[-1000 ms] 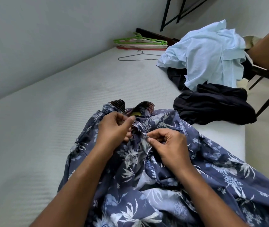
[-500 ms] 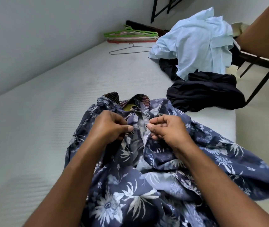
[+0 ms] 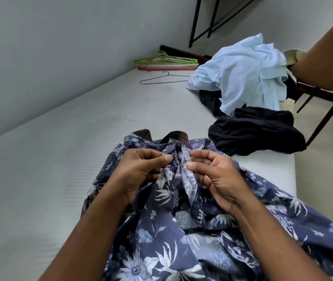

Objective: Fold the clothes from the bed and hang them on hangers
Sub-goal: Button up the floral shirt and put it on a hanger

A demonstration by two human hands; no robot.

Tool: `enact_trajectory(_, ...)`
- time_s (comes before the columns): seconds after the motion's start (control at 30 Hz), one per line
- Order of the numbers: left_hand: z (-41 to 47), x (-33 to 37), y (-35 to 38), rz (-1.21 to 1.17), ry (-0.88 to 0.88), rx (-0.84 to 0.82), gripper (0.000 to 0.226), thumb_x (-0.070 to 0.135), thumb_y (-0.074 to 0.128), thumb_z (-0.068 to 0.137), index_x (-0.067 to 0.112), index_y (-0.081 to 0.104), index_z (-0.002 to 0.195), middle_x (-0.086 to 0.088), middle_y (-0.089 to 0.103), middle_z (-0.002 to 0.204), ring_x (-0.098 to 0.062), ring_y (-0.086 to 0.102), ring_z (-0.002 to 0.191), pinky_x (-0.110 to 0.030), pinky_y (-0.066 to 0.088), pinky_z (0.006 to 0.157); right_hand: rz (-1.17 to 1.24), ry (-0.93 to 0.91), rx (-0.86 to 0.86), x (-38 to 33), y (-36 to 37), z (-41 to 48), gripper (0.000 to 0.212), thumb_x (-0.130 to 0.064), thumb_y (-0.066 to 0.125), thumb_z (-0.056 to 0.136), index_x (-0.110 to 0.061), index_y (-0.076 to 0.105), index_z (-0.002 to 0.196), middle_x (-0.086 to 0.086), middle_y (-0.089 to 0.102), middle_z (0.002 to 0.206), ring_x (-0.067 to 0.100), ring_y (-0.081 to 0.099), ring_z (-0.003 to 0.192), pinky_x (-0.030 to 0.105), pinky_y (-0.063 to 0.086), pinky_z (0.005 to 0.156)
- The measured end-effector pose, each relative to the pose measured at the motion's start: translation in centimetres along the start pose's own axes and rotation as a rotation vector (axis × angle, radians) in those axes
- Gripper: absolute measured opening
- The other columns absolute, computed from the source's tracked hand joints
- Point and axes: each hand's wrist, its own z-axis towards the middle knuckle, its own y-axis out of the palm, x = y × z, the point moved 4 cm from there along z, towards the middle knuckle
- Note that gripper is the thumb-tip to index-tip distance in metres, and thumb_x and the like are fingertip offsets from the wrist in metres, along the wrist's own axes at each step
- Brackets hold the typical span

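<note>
A blue floral shirt [image 3: 161,236] lies on the white mattress [image 3: 46,163], its dark patterned collar pointing away from me. My left hand [image 3: 141,173] pinches the left front edge just below the collar. My right hand [image 3: 214,177] pinches the right front placket beside it. The two edges sit a little apart between my thumbs. A pile of plastic hangers [image 3: 167,62], green on top, lies at the far end of the bed. A thin wire hanger [image 3: 161,79] lies in front of it.
A crumpled light blue shirt [image 3: 242,72] rests on dark garments [image 3: 258,130] at the bed's right side. Another person's arm [image 3: 327,55] reaches in at the upper right. A dark metal frame [image 3: 321,116] stands beside the bed. The wall runs along the left.
Both hands have moved up toward the collar and drawn slightly apart, spreading the shirt's two front edges. The view has shifted a little.
</note>
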Motion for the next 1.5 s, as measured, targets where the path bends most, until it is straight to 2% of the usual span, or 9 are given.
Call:
enact_trajectory(0.1, 0.1, -0.4, 0.2, 0.020, -0.006, 0.034, 0.021, 0.014, 0.089, 0.070, 0.002, 0.078, 0.084, -0.005, 0.067, 0.068, -0.009, 0.055, 0.054, -0.016, 0.049, 0.050, -0.029, -0.107, 0.097, -0.1, -0.2, 0.2, 0.031, 0.015, 0.076, 0.077, -0.001, 0.069, 0.102, 0.012, 0.075, 0.084, 0.019, 0.073, 0.072, 0.023, 0.060, 0.061)
enact_trajectory(0.23, 0.4, -1.0, 0.7, 0.016, -0.018, 0.053, 0.016, 0.010, 0.089, 0.075, 0.002, 0.077, 0.084, -0.005, 0.067, 0.067, -0.007, 0.054, 0.052, -0.016, 0.047, 0.049, -0.144, -0.248, 0.094, -0.6, 0.0, 0.2, 0.029, 0.012, 0.079, 0.079, 0.000, 0.071, 0.104, 0.007, 0.075, 0.083, 0.017, 0.071, 0.080, 0.025, 0.061, 0.073)
enact_trajectory(0.43, 0.7, -1.2, 0.7, -0.006, -0.016, 0.055, 0.015, 0.009, 0.086, 0.078, 0.001, 0.078, 0.087, -0.007, 0.070, 0.073, -0.008, 0.058, 0.056, -0.016, 0.050, 0.052, -0.374, -0.375, 0.123, -0.3, 0.5, -0.1, 0.029, 0.004, 0.089, 0.074, -0.004, 0.072, 0.096, 0.008, 0.077, 0.086, 0.015, 0.071, 0.077, 0.025, 0.061, 0.071)
enact_trajectory(0.7, 0.7, -1.2, 0.8, 0.011, 0.009, 0.045, 0.013, 0.007, 0.084, 0.080, -0.001, 0.078, 0.088, -0.008, 0.066, 0.069, -0.008, 0.057, 0.054, -0.015, 0.049, 0.051, -0.390, -0.419, 0.126, -0.2, 0.8, -0.3, 0.024, 0.003, 0.089, 0.074, -0.005, 0.072, 0.090, 0.012, 0.077, 0.084, 0.017, 0.069, 0.073, 0.023, 0.059, 0.069)
enact_trajectory(1.1, 0.8, -1.2, 1.0, 0.082, 0.070, 0.060, 0.016, 0.005, 0.084, 0.081, -0.006, 0.074, 0.087, -0.009, 0.065, 0.065, -0.009, 0.053, 0.052, -0.015, 0.046, 0.050, -0.443, -0.469, 0.139, -0.2, 1.0, -0.8, 0.022, -0.006, 0.092, 0.075, -0.007, 0.074, 0.087, 0.012, 0.077, 0.083, 0.026, 0.072, 0.073, 0.031, 0.063, 0.070)
enact_trajectory(1.17, 0.8, -1.2, 1.1, 0.100, 0.075, 0.068, 0.015, 0.005, 0.084, 0.081, -0.006, 0.075, 0.086, -0.008, 0.064, 0.063, -0.008, 0.052, 0.050, -0.015, 0.045, 0.049, -0.395, -0.435, 0.129, -0.2, 1.1, -0.8, 0.015, 0.000, 0.085, 0.082, -0.003, 0.073, 0.090, 0.016, 0.076, 0.081, 0.025, 0.071, 0.067, 0.029, 0.062, 0.064)
enact_trajectory(1.27, 0.9, -1.3, 0.9, 0.086, 0.060, 0.058, 0.015, 0.005, 0.084, 0.080, -0.005, 0.076, 0.087, -0.009, 0.064, 0.065, -0.008, 0.052, 0.050, -0.014, 0.044, 0.048, -0.139, -0.234, 0.101, 0.2, 1.0, -0.4, 0.015, 0.014, 0.071, 0.088, 0.003, 0.066, 0.097, 0.022, 0.076, 0.084, 0.024, 0.073, 0.063, 0.029, 0.062, 0.059)
enact_trajectory(1.37, 0.9, -1.6, 0.9, 0.070, 0.039, 0.043, 0.019, 0.004, 0.085, 0.079, -0.009, 0.076, 0.090, -0.013, 0.064, 0.069, -0.010, 0.053, 0.052, -0.015, 0.045, 0.049, -0.087, -0.134, 0.083, 0.4, 0.8, -0.1, 0.018, 0.014, 0.071, 0.086, 0.002, 0.064, 0.097, 0.025, 0.077, 0.089, 0.026, 0.076, 0.067, 0.032, 0.064, 0.059)
enact_trajectory(1.5, 1.0, -2.0, 1.4, 0.060, 0.038, 0.044, 0.010, 0.003, 0.084, 0.080, -0.004, 0.077, 0.085, -0.013, 0.066, 0.069, -0.010, 0.055, 0.054, -0.015, 0.047, 0.050, -0.129, -0.136, 0.089, 0.2, 0.6, 0.0, 0.026, 0.006, 0.081, 0.074, 0.002, 0.066, 0.094, 0.020, 0.076, 0.083, 0.025, 0.075, 0.068, 0.037, 0.066, 0.065)
